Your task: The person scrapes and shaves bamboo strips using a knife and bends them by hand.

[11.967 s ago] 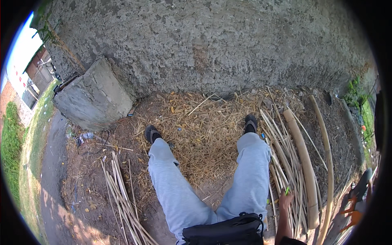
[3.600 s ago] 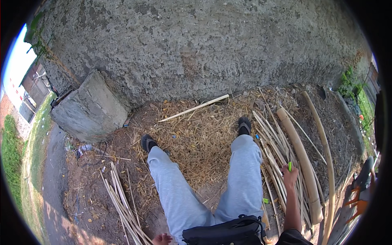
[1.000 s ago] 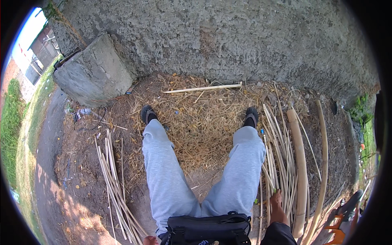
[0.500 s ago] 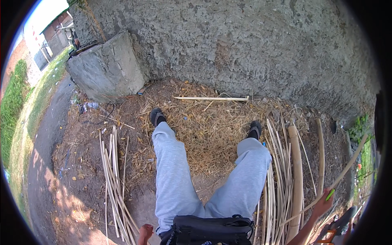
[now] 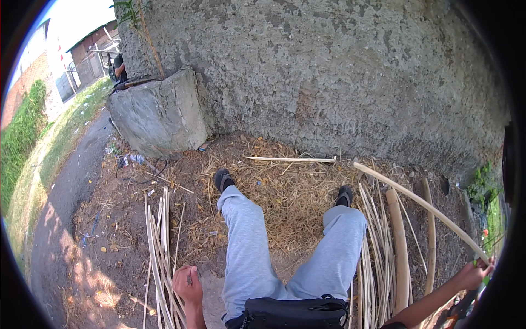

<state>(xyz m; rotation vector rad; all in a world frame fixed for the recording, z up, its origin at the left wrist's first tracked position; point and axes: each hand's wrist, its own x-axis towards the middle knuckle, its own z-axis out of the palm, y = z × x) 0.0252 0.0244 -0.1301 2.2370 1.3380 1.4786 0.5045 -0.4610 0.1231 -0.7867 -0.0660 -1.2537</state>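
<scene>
At the far right my right hand (image 5: pixel 475 275) is closed around one end of a long pale bamboo strip (image 5: pixel 419 196). The strip slants up and left, its far end above the ground near my right foot. A bright green object (image 5: pixel 486 280) shows at that hand, too small to identify. My left hand (image 5: pixel 188 284) is loosely curled beside my left thigh, with nothing visible in it. Close to it lies a bundle of thin bamboo strips (image 5: pixel 159 236). On my right, another pile of split strips (image 5: pixel 378 247) lies beside a thick bamboo pole (image 5: pixel 400 247).
A rough concrete wall (image 5: pixel 329 71) rises ahead, with a concrete block (image 5: pixel 159 112) at its left. One pale stick (image 5: pixel 290 159) lies along its foot. Dry shavings (image 5: pixel 290 219) cover the ground between my legs. A black bag (image 5: pixel 290 312) rests at my waist. Another person (image 5: pixel 119 67) is partly visible far left.
The bamboo strip has swung so its long end now points ahead and left; my right hand moved outward to the right. My left hand rose further into view. The whole view shifted slightly.
</scene>
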